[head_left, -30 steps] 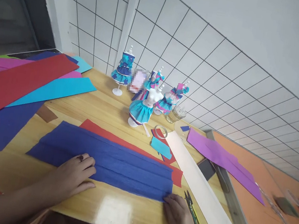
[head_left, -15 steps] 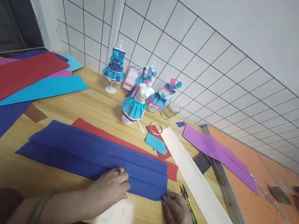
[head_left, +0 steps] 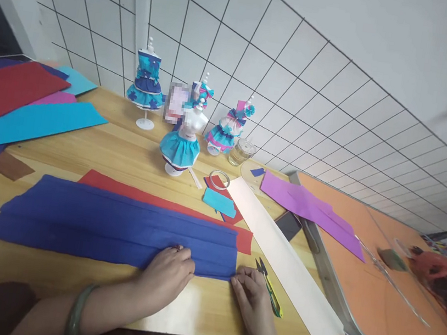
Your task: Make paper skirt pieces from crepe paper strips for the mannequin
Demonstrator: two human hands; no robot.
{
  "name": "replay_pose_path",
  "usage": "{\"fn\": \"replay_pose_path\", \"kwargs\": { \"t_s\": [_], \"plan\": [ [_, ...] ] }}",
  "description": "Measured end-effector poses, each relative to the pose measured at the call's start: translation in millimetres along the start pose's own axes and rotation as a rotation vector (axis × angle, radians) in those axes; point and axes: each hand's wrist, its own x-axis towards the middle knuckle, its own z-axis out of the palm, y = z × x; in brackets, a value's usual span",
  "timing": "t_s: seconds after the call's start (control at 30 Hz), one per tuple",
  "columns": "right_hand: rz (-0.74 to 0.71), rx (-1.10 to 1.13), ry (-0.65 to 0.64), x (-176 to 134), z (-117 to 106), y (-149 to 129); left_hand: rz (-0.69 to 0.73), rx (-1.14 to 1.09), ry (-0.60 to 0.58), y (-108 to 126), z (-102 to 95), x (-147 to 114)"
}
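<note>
A long dark blue sheet (head_left: pixel 87 220), cloth or crepe paper with lengthwise creases, lies flat on the wooden table. My left hand (head_left: pixel 171 268) rests on its near edge, right of the middle, fingers curled and pressed down on it. At the near right corner, my right hand (head_left: pixel 250 293) pinches the edge between thumb and fingers. A red strip (head_left: pixel 121 186) shows from beneath the blue sheet along the far side. Just right of my right hand lies a pair of yellow-handled thread snips (head_left: pixel 272 293), blades pointing away from me.
Small dress forms, one with a turquoise skirt (head_left: pixel 180 150), stand at the back near a glass cup (head_left: pixel 242 152). Coloured sheets, including a red one (head_left: pixel 13 93), pile up at left. A white strip (head_left: pixel 288 265) and a purple sheet (head_left: pixel 309 207) lie at right, beside a phone (head_left: pixel 288 225).
The camera view has shifted, so the table's contents appear further left and slightly higher. Both hands keep about the same places on the blue sheet's near edge.
</note>
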Motion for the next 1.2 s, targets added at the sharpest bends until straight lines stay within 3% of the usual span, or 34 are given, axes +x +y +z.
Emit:
{"fn": "replay_pose_path", "kwargs": {
  "t_s": [0.23, 0.77, 1.2],
  "plan": [
    [0.069, -0.011, 0.033, -1, 4, 4, -0.065, -0.06, -0.018, -1, -1.6, 4],
    [0.039, -0.077, 0.009, 4, -1, 0, -0.091, 0.048, -0.15, -2, -15.8, 11],
    [0.117, -0.056, -0.029, 2, 0, 0, -0.144, 0.06, -0.142, -1, -19.5, 13]
  ]
}}
